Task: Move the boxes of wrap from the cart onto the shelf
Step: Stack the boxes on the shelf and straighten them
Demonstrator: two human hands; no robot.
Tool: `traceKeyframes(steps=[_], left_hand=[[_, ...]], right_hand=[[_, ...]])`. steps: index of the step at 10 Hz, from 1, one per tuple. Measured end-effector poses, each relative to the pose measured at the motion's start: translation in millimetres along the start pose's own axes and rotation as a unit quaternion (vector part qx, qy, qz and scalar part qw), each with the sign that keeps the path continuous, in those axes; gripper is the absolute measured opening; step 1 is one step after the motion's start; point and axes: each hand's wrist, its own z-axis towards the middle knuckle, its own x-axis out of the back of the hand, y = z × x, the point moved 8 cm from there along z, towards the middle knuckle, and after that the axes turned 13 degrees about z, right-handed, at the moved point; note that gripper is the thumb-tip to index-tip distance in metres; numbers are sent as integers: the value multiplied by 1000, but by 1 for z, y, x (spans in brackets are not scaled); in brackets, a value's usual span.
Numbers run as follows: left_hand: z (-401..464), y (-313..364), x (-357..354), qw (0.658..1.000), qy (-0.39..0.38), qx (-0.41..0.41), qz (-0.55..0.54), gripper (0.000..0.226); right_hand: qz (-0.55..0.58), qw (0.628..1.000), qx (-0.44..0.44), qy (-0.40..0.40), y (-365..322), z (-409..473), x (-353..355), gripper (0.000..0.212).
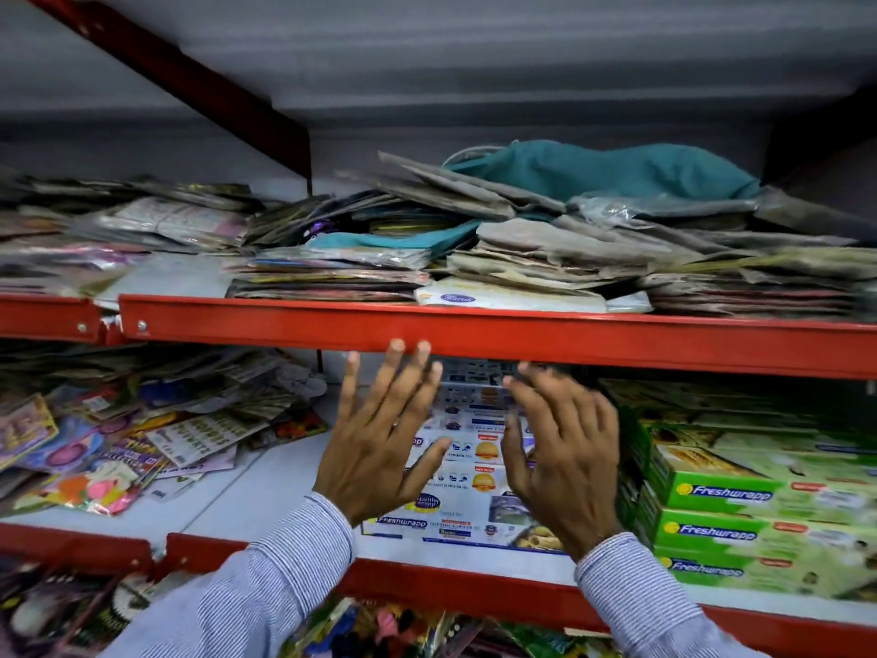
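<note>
Teal cloth bag atop flat packets; balloon packs lower left.

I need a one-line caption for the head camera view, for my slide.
Both open hands, left hand and right hand, over white wrap boxes on the shelf.

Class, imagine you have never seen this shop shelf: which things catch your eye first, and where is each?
Two spread hands, the left hand and right hand, hover open at centre over white Freshwrapp boxes lying on the middle shelf. To their right sits a stack of green Freshwrapp boxes. Above, a red shelf edge carries untidy piles of flat packets.
</note>
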Motion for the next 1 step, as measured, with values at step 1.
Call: traceKeyframes(steps=[1], left_hand=[[48,-17,56,996,43,72,21,76]], right_hand=[[-21,998,-55,25,-23,60,46,55]])
